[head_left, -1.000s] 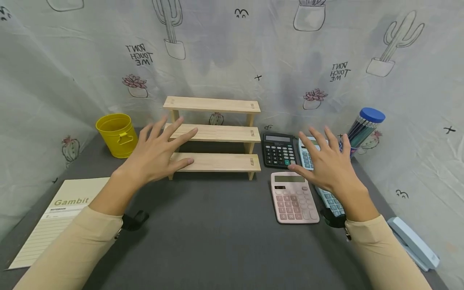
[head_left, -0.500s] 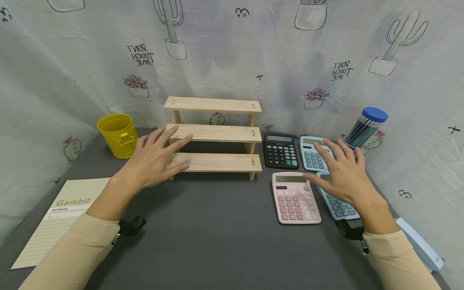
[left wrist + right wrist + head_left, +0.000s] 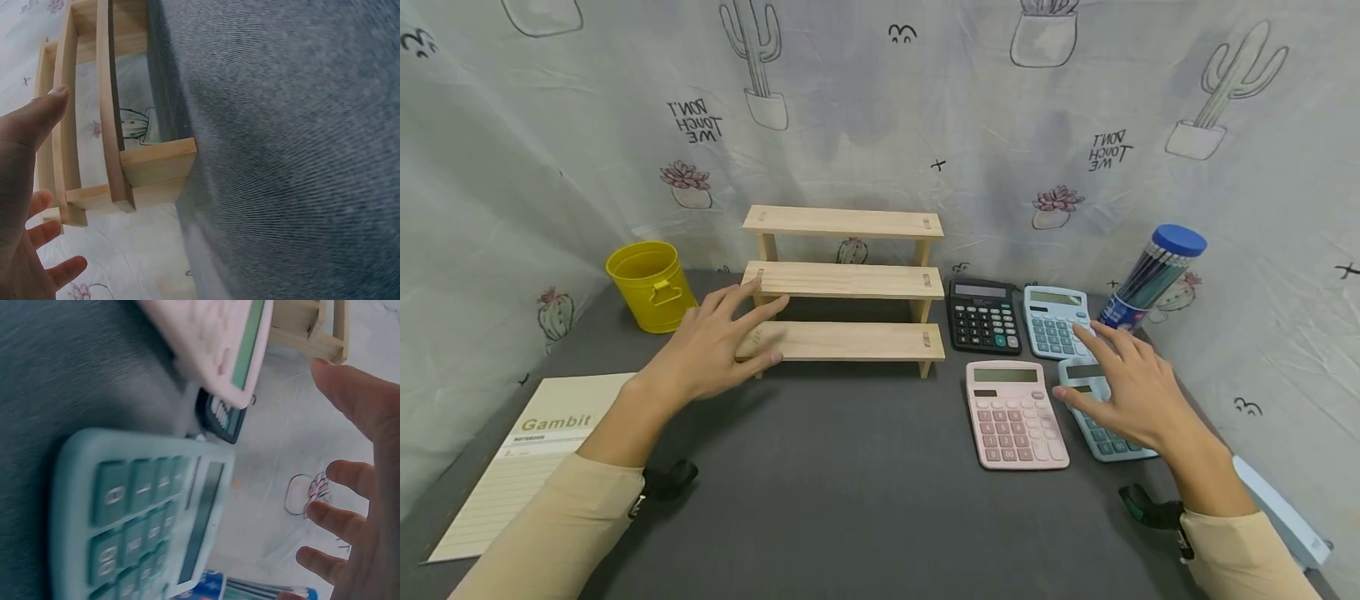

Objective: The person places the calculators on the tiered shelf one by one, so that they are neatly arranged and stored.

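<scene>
Two free hands over a desk of calculators and a little wooden shelf

So I'm watching someone in beige sleeves at a dark grey surface [image 3: 850, 508], and both hands are released, nothing gripped in either. The left hand [image 3: 700, 346] has its fingers spread in front of the left end of a three-step wooden shelf [image 3: 842, 279], which sits toward the back edge, left of the middle. Can't tell from here whether any fingertip actually touches the wood.

The right hand [image 3: 1138, 396] is over on the other side, fingers apart, hovering above the front blue calculator [image 3: 1108, 446] near the right edge. The right wrist view shows a clear gap between them. Behind that one is the back blue calculator [image 3: 1056, 329], with a black calculator [image 3: 983, 317] just beside it toward the shelf. A pink calculator [image 3: 1018, 417] lies in front of the black one.

Back right corner: a blue-capped pen tub [image 3: 1153, 275] full of pens. Back left corner: a yellow bucket [image 3: 651, 287] with a small handle. A "Gambit" notepad [image 3: 535, 458] lies along the left edge, partly behind the left forearm, and there's a long pale blue thing [image 3: 1281, 512] down the right edge, half hidden by the right arm. Cactus-print cloth [image 3: 850, 125] hangs behind it all.
</scene>
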`<state>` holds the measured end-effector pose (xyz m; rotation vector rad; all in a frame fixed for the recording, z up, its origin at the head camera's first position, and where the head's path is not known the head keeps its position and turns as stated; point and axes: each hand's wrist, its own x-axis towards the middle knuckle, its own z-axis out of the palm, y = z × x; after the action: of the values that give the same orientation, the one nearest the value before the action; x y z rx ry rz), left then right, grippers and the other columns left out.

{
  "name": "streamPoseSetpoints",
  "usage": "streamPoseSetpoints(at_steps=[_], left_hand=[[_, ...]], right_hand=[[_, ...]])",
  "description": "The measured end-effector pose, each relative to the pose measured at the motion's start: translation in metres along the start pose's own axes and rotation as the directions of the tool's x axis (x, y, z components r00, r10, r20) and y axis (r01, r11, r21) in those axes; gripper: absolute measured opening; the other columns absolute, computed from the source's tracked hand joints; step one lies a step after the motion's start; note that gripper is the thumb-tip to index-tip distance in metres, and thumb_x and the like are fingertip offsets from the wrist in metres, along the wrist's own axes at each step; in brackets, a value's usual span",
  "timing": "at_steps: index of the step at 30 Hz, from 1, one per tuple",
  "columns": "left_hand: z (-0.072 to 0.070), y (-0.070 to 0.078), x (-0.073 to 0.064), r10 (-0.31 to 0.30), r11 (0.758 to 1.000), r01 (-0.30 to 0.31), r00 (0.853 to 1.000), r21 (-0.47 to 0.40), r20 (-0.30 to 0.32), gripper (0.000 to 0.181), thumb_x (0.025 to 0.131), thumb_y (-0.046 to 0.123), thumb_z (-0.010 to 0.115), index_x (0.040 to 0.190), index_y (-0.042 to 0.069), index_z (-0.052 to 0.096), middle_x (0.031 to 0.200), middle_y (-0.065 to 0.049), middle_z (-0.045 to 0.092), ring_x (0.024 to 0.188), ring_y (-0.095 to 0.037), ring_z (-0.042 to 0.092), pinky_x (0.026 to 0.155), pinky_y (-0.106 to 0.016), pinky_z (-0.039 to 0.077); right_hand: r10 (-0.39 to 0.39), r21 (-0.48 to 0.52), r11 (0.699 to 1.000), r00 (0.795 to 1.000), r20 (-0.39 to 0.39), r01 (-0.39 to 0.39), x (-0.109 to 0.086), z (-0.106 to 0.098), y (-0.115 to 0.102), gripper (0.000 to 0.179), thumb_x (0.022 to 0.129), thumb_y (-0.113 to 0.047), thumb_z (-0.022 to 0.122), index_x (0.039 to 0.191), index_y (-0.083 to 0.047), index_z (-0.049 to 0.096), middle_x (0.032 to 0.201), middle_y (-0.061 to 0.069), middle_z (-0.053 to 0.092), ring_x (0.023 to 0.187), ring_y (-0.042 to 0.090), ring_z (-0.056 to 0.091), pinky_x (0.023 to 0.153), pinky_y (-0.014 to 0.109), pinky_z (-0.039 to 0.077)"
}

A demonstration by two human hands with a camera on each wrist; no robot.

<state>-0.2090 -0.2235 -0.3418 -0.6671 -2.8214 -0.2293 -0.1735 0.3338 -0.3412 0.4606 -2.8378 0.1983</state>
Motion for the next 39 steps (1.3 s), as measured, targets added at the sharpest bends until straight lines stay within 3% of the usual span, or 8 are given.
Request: streamPoseSetpoints(at_steps=[10,16,21,29,34,39], left_hand=[[0.010,-0.001,-0.007,-0.009,1.000,0.009,1.000,-0.030,-0.019,0.075,0.096,0.058,0.065,0.160,0.036,0.034,0.171,-0.011,0.008,0.146,-0.050,0.024,0.106,-0.076,0.024],[0.012,-0.007,-0.014,-0.032,0.997,0.031,0.999,-0.070,-0.012,0.074,0.096,0.055,0.067,0.160,0.036,0.034,0.163,-0.020,0.019,0.136,-0.050,0.035,0.100,-0.073,0.031],[0.012,-0.012,-0.018,-0.068,0.992,0.072,0.997,-0.103,0.043,0.077,0.097,0.059,0.063,0.162,0.038,0.027,0.158,-0.020,0.026,0.128,-0.046,0.041,0.096,-0.069,0.034],[0.011,-0.017,-0.021,-0.116,0.976,0.142,0.981,-0.165,0.156,0.076,0.099,0.065,0.053,0.163,0.042,0.019,0.159,-0.020,0.026,0.133,-0.048,0.039,0.095,-0.067,0.033],[0.014,-0.023,-0.022,-0.128,0.967,0.162,0.976,-0.195,0.174,0.074,0.101,0.063,0.052,0.163,0.041,0.020,0.157,-0.019,0.032,0.132,-0.046,0.041,0.093,-0.065,0.035],[0.018,-0.024,-0.018,-0.103,0.972,0.137,0.979,-0.190,0.178,0.072,0.101,0.063,0.052,0.163,0.037,0.026,0.148,-0.017,0.047,0.123,-0.040,0.050,0.092,-0.064,0.041]], right_hand=[[0.049,0.043,0.998,0.997,0.066,-0.051,-0.013,0.013,0.013,0.099,0.085,-0.057,0.077,0.160,-0.011,0.032,0.158,0.030,0.032,0.133,0.064,0.032,0.093,0.082,0.028],[0.060,0.079,0.995,0.994,0.096,-0.067,-0.017,0.015,0.018,0.100,0.086,-0.056,0.077,0.161,-0.011,0.029,0.159,0.030,0.029,0.133,0.065,0.030,0.094,0.081,0.027],[0.077,0.093,0.992,0.987,0.143,-0.091,-0.021,0.016,0.022,0.105,0.085,-0.057,0.078,0.162,-0.010,0.025,0.160,0.032,0.024,0.132,0.067,0.028,0.094,0.082,0.027],[0.111,0.150,0.977,0.961,0.253,-0.152,-0.024,0.023,0.028,0.111,0.087,-0.056,0.076,0.164,-0.008,0.013,0.159,0.038,0.017,0.133,0.069,0.024,0.096,0.083,0.024],[0.119,0.180,0.968,0.950,0.288,-0.176,-0.024,0.027,0.029,0.114,0.087,-0.057,0.076,0.165,-0.010,0.009,0.160,0.037,0.014,0.135,0.067,0.023,0.097,0.081,0.024],[0.143,0.186,0.961,0.941,0.308,-0.207,-0.029,0.028,0.033,0.118,0.087,-0.056,0.076,0.164,-0.008,0.002,0.158,0.041,0.011,0.135,0.068,0.021,0.098,0.082,0.023]])
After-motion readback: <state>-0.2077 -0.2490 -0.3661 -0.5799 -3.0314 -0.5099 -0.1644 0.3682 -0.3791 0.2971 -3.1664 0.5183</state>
